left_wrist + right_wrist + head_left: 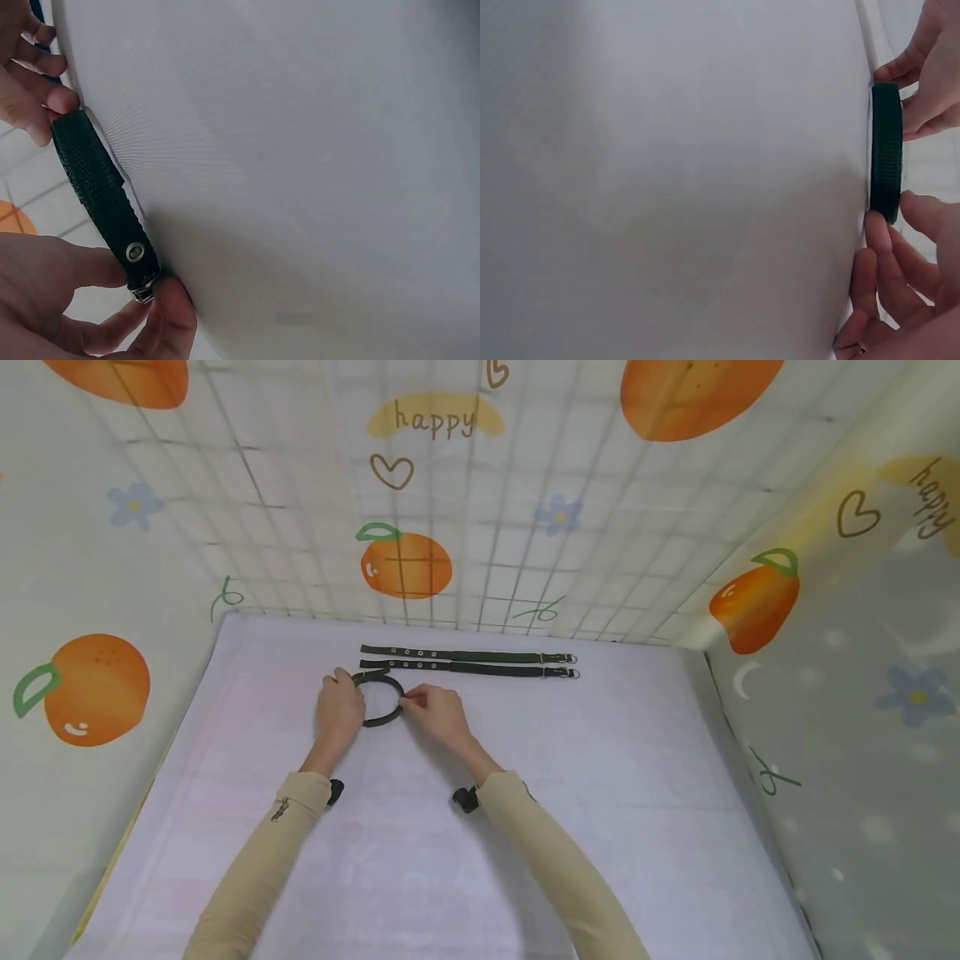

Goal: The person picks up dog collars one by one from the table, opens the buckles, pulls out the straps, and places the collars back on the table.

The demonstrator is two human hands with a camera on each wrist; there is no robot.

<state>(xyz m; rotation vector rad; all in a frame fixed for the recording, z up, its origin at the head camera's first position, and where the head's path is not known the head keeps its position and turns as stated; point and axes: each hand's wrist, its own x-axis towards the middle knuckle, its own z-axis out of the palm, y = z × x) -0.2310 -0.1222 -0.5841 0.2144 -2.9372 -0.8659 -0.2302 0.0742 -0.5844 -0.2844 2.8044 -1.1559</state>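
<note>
A dark green collar with a metal buckle and eyelets is looped into a ring on the white table, just in front of two flat collars. On the ring's left side my left hand grips the strap. In the left wrist view, its thumb and fingers pinch the buckle end, close to an eyelet. My right hand pinches the ring's right side between thumb and fingertips. Seen from the right wrist, the looped strap stands on its edge with a hand at each end.
Two dark straps, an upper collar and a lower collar, lie straight and parallel behind the hands, buckles to the right. White cloth covers the table. A grid panel behind printed film rises at the back edge.
</note>
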